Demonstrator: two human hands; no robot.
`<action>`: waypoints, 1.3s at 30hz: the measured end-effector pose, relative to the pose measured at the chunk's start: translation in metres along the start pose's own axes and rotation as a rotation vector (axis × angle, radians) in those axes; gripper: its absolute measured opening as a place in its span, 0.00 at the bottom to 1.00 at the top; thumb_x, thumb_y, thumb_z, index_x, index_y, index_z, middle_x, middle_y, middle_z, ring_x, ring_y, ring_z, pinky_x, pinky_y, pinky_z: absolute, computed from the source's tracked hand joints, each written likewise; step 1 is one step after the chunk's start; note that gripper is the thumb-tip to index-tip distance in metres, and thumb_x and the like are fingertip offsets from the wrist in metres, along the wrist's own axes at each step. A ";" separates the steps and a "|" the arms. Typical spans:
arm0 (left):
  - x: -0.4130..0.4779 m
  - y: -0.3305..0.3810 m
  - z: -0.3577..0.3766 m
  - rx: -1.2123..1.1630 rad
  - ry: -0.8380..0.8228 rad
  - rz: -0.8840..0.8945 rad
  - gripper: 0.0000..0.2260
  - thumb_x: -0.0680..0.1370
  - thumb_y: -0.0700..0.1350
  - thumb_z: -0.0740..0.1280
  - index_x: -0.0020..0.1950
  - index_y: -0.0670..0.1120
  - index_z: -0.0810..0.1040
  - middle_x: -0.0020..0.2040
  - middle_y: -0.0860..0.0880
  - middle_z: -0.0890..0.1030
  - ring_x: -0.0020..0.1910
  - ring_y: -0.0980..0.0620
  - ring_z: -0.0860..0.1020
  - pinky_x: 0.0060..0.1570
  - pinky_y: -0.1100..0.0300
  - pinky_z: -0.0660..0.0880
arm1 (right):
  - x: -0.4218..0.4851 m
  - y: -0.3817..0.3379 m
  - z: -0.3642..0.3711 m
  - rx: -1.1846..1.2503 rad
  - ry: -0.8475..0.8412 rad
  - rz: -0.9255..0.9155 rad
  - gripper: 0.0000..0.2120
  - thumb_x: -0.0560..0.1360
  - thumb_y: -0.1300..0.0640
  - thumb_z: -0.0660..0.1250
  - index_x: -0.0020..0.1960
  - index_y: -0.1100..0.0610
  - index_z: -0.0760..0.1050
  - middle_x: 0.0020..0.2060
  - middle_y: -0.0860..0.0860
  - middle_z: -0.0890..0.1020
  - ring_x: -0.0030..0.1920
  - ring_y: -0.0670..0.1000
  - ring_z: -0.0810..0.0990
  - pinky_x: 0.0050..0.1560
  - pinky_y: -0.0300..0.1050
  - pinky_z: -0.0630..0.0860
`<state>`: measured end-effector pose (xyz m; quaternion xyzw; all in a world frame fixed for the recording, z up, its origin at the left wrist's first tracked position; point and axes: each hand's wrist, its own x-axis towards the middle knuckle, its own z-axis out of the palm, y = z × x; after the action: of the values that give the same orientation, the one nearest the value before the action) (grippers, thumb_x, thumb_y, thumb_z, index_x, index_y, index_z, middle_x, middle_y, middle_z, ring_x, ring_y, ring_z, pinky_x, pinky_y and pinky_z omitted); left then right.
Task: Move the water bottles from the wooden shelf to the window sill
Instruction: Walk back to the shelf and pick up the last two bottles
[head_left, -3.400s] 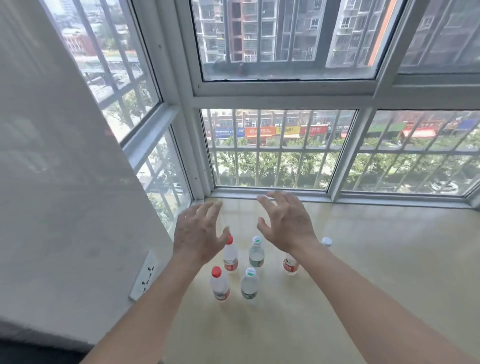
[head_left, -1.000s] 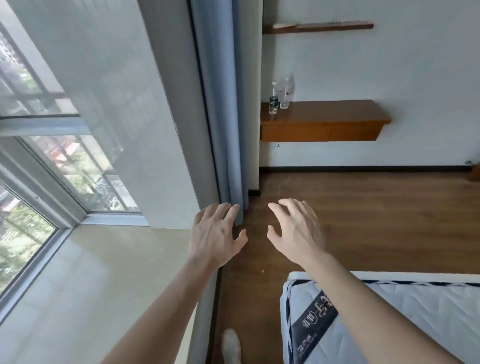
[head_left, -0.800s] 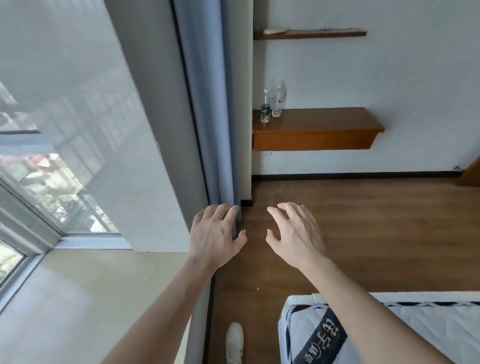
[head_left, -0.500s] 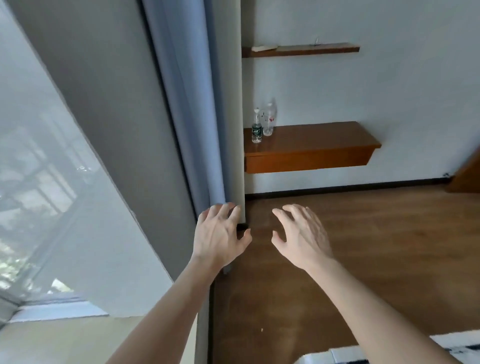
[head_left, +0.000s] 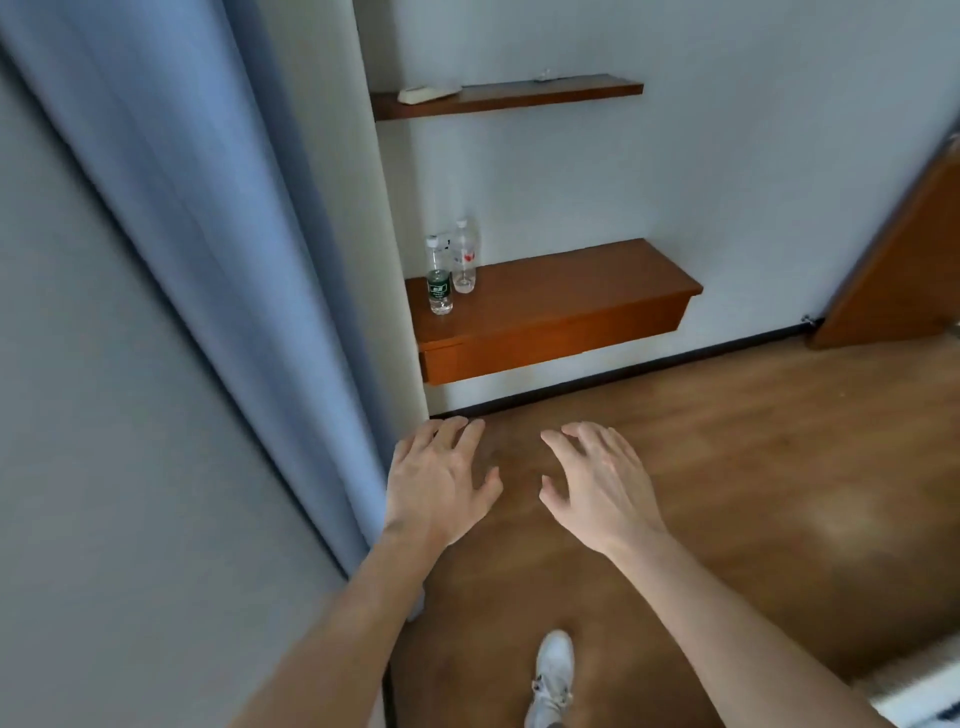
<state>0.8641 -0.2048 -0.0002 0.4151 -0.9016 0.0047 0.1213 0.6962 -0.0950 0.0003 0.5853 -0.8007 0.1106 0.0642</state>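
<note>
Two clear water bottles stand at the left end of the lower wooden shelf (head_left: 561, 306) on the far wall. The nearer bottle (head_left: 439, 278) has a green label. The other bottle (head_left: 464, 257), with a red mark, stands just behind it to the right. My left hand (head_left: 439, 483) and my right hand (head_left: 600, 486) are stretched out in front of me over the wooden floor, fingers spread and holding nothing. Both hands are well short of the shelf. The window sill is out of view.
A blue curtain (head_left: 223, 249) and a grey wall fill the left side. A thin upper shelf (head_left: 519, 96) holds a white remote. A wooden door (head_left: 898, 275) stands at the right. A mattress corner (head_left: 914, 691) shows bottom right, my white shoe (head_left: 553, 675) below.
The view has swung from the window sill with its bottles round to the room. Over the last second the shelf has come nearer and the bed has slid out of view; both hands stay empty.
</note>
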 end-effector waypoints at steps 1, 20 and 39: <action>0.015 0.001 0.005 0.002 -0.001 0.002 0.27 0.77 0.63 0.56 0.73 0.55 0.67 0.71 0.52 0.73 0.70 0.48 0.70 0.68 0.47 0.68 | 0.012 0.007 0.004 0.004 -0.004 0.009 0.25 0.75 0.43 0.67 0.70 0.49 0.73 0.66 0.52 0.78 0.67 0.54 0.75 0.70 0.54 0.72; 0.364 0.063 0.087 -0.053 -0.012 -0.051 0.27 0.77 0.64 0.59 0.74 0.56 0.66 0.72 0.54 0.71 0.72 0.52 0.67 0.71 0.50 0.66 | 0.307 0.198 0.059 0.047 -0.019 0.070 0.24 0.75 0.43 0.68 0.69 0.48 0.73 0.66 0.51 0.78 0.70 0.54 0.74 0.72 0.55 0.68; 0.550 -0.029 0.163 -0.071 0.009 -0.252 0.29 0.77 0.65 0.58 0.76 0.57 0.62 0.75 0.54 0.68 0.74 0.52 0.65 0.73 0.50 0.63 | 0.561 0.209 0.154 0.168 -0.144 -0.148 0.27 0.79 0.39 0.60 0.76 0.44 0.63 0.75 0.48 0.69 0.77 0.53 0.62 0.77 0.53 0.54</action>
<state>0.5067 -0.6522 -0.0385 0.5204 -0.8415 -0.0408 0.1396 0.3293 -0.5910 -0.0396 0.6525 -0.7458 0.1299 -0.0348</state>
